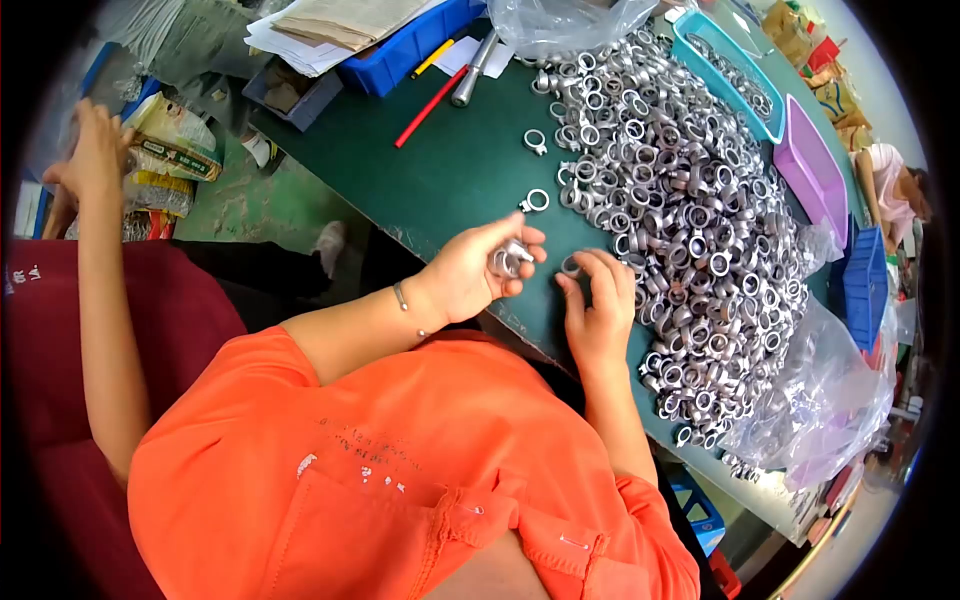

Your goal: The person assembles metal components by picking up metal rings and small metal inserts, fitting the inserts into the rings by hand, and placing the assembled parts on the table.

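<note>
My left hand (pixel 470 268), with a thin bracelet at the wrist, is curled around one or more small silver metal ring fittings (pixel 510 260). How many lie in the palm cannot be made out. Just to the right, my right hand (pixel 602 305) pinches a single metal ring (pixel 571 266) between thumb and fingers, over the front edge of the green table (pixel 440 170). A large pile of the same ring fittings (pixel 690 220) spreads beside my right hand. Two loose rings, a nearer one (pixel 536 200) and a farther one (pixel 534 142), lie apart from the pile.
A red pencil-like stick (pixel 430 107), a metal rod (pixel 474 70) and a blue bin (pixel 410 50) with papers lie at the back. Beyond the pile stand a turquoise basket (pixel 735 75), a purple tray (pixel 808 165) and plastic bags (pixel 810 390). A co-worker's arm (pixel 105 280) is at left.
</note>
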`<state>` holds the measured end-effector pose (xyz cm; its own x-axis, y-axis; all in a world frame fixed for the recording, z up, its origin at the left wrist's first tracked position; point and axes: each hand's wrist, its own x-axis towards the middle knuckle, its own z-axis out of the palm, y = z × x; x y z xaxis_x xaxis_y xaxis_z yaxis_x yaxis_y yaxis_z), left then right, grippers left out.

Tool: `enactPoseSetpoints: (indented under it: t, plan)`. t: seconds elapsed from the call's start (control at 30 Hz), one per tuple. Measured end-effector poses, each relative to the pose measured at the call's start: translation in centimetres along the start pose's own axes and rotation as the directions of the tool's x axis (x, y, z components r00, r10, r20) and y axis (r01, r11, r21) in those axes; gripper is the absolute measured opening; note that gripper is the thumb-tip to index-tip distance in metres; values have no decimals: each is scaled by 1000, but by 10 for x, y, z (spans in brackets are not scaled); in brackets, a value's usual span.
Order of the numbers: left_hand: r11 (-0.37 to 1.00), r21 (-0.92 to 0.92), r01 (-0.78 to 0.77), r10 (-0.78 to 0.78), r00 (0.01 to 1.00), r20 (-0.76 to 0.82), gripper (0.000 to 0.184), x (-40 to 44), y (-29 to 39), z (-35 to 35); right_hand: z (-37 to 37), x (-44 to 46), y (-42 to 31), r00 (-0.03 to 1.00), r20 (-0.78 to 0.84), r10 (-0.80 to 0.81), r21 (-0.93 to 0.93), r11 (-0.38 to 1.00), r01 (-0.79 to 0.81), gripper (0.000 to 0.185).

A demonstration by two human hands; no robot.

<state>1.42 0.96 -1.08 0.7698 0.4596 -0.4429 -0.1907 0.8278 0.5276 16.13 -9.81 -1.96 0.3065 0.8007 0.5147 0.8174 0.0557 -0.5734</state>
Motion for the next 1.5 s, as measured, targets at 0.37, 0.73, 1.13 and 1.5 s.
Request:
enactPoseSetpoints:
  t: [0.37,0.73,1.13,1.5]
  plan:
    - [994,-107,29,-19,995,93,30,-9,8,-11,-13,-15,0,997,-74,-6,-127,992,-3,28]
    - [965,-128,230,-201,959,201,31,-28,17,-18,-12,-42,-1,983,-127,130,21,992,-128,26]
    - [858,277,433,-447,895,-17,27,-11,-36,-86,-2,-31,2,994,-35,102,-235,966,-107,20]
    - [225,972,-70,-463,870,170,34,-4,-38,-62,-4,-58,-6,893,54,447,643,668,-373,41]
